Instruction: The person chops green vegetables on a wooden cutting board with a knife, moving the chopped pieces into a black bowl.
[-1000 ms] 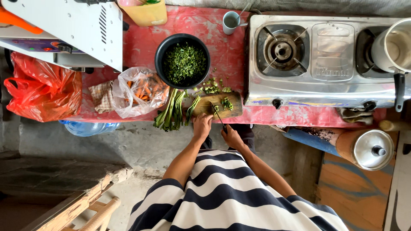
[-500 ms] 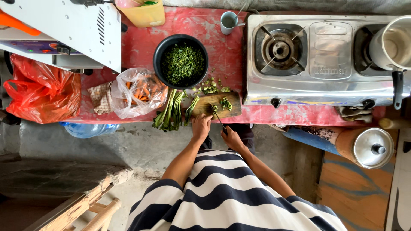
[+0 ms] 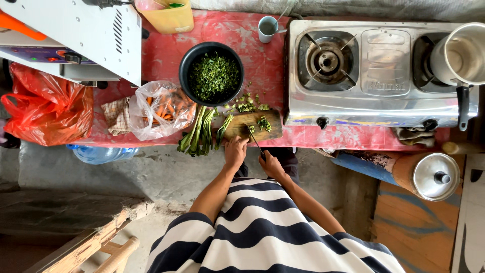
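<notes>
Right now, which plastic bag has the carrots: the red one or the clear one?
The clear plastic bag, lying beside the black bowl of chopped greens; orange carrots show through it. The red bag, at the table's far left edge, is opaque.

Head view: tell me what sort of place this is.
Probably a simple home or outdoor cooking spot: a steel two-burner gas stove, a wooden chopping board with chopped greens, and a black bowl of chopped greens on a worn red table.
</notes>
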